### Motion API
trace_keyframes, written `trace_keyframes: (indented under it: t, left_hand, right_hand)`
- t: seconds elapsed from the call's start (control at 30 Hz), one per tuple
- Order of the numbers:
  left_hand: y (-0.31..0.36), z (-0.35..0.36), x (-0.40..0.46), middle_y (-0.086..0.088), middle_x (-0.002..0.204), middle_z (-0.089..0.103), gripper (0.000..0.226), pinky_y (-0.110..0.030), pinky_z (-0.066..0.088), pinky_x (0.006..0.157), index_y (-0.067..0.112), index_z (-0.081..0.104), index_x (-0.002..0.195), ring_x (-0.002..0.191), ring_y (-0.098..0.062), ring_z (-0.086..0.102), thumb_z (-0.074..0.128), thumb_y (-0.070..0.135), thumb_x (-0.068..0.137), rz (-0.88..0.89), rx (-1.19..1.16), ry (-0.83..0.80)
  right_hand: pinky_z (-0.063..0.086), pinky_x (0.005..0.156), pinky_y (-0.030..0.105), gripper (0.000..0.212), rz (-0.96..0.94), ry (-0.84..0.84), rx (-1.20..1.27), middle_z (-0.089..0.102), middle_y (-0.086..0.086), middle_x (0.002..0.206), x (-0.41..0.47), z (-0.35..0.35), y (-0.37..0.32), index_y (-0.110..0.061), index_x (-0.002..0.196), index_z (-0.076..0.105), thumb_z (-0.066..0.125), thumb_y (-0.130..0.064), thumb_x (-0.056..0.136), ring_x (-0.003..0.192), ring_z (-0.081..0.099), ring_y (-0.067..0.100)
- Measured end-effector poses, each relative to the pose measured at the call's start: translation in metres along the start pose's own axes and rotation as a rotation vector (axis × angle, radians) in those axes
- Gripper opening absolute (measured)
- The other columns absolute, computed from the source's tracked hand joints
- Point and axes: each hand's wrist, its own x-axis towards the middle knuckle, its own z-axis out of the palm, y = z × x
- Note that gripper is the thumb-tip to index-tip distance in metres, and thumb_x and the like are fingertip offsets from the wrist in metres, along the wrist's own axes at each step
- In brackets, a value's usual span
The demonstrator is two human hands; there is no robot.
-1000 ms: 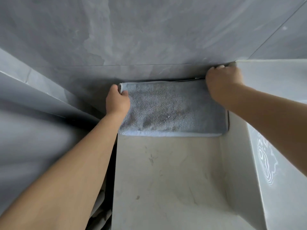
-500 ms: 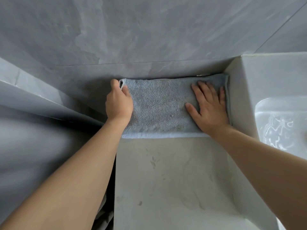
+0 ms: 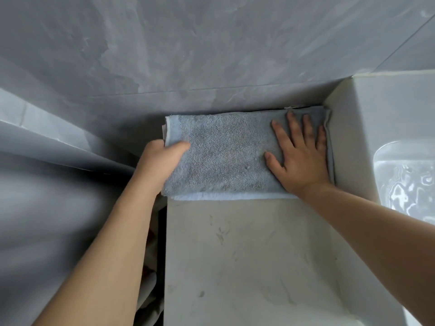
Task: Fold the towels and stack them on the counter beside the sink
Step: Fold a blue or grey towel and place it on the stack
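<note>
A folded grey-blue towel (image 3: 226, 154) lies on the pale counter (image 3: 247, 255), pushed against the back wall. A lighter towel edge (image 3: 223, 196) shows under its near side. My left hand (image 3: 162, 161) grips the towel's left end, thumb on top and fingers hidden under the fold. My right hand (image 3: 301, 156) lies flat on the towel's right end with fingers spread, beside the raised sink wall.
The white sink (image 3: 404, 175) with water in its basin sits at the right, its raised wall (image 3: 348, 147) bounding the counter. Grey marbled tiles (image 3: 211, 55) form the back wall. A dark gap (image 3: 160, 231) with some cloth runs along the counter's left edge.
My right hand came off the towel's far right corner and laid flat on the towel's right end. My left hand slid a little nearer along the left end.
</note>
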Motion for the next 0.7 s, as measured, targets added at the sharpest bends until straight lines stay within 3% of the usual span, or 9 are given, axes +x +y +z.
trace_keyframes:
  t: [0.07,0.13,0.23,0.37,0.53,0.63,0.7]
  left_hand:
    - [-0.009,-0.013,-0.017,0.003,0.087,0.077,0.025,-0.034,0.057,0.078,0.019,0.075,0.09,0.083,-0.017,0.075,0.075,0.042,0.082,-0.055,-0.125,-0.187]
    - [-0.021,-0.015,-0.03,0.002,0.096,0.077,0.027,-0.037,0.056,0.087,0.017,0.075,0.099,0.091,-0.016,0.074,0.073,0.041,0.086,-0.016,-0.168,-0.261]
    - [-0.03,-0.007,-0.04,0.0,0.1,0.073,0.022,-0.039,0.054,0.091,0.015,0.069,0.103,0.097,-0.02,0.069,0.061,0.034,0.096,0.137,-0.038,-0.097]
    - [-0.033,-0.003,-0.039,-0.007,0.093,0.064,0.031,-0.041,0.047,0.075,0.008,0.053,0.095,0.091,-0.032,0.059,0.047,0.038,0.102,0.306,0.237,0.137]
    - [-0.045,0.006,-0.035,-0.022,0.099,0.065,0.032,-0.045,0.042,0.069,0.014,0.039,0.09,0.095,-0.045,0.058,0.039,0.043,0.104,0.323,0.579,0.186]
    - [-0.036,0.012,-0.035,-0.023,0.101,0.066,0.03,-0.044,0.038,0.071,0.009,0.043,0.102,0.098,-0.044,0.061,0.047,0.039,0.101,0.265,0.722,0.364]
    - [-0.024,0.018,-0.039,-0.019,0.107,0.062,0.028,-0.047,0.04,0.08,0.01,0.048,0.11,0.102,-0.041,0.057,0.057,0.029,0.092,0.363,0.817,0.553]
  right_hand:
    - [0.006,0.116,0.06,0.074,-0.001,-0.007,-0.002,0.012,0.005,0.162,0.001,-0.001,0.0,-0.029,0.152,0.024,0.029,-0.064,0.087,0.148,0.009,0.035]
    - [0.006,0.116,0.06,0.074,0.005,-0.013,0.002,0.012,0.005,0.162,0.001,-0.002,0.0,-0.029,0.152,0.024,0.028,-0.064,0.087,0.148,0.008,0.034]
    - [0.005,0.116,0.059,0.074,0.008,-0.019,0.006,0.01,0.003,0.163,0.0,-0.001,-0.001,-0.03,0.152,0.023,0.028,-0.064,0.087,0.148,0.007,0.033]
    - [0.004,0.117,0.059,0.076,0.009,-0.03,0.011,0.01,0.003,0.163,0.0,-0.002,0.0,-0.031,0.152,0.022,0.027,-0.066,0.086,0.149,0.006,0.033]
    - [0.004,0.117,0.058,0.077,0.007,-0.027,0.024,0.01,0.002,0.163,0.0,-0.002,0.0,-0.032,0.152,0.022,0.027,-0.068,0.085,0.149,0.005,0.032]
    - [0.003,0.117,0.059,0.076,0.0,-0.025,0.021,0.011,0.003,0.163,0.0,-0.002,0.0,-0.03,0.152,0.022,0.028,-0.066,0.086,0.148,0.007,0.033]
    - [0.003,0.117,0.058,0.072,0.004,-0.02,0.008,0.012,0.005,0.163,0.0,-0.003,-0.001,-0.029,0.152,0.023,0.026,-0.062,0.089,0.148,0.008,0.033]
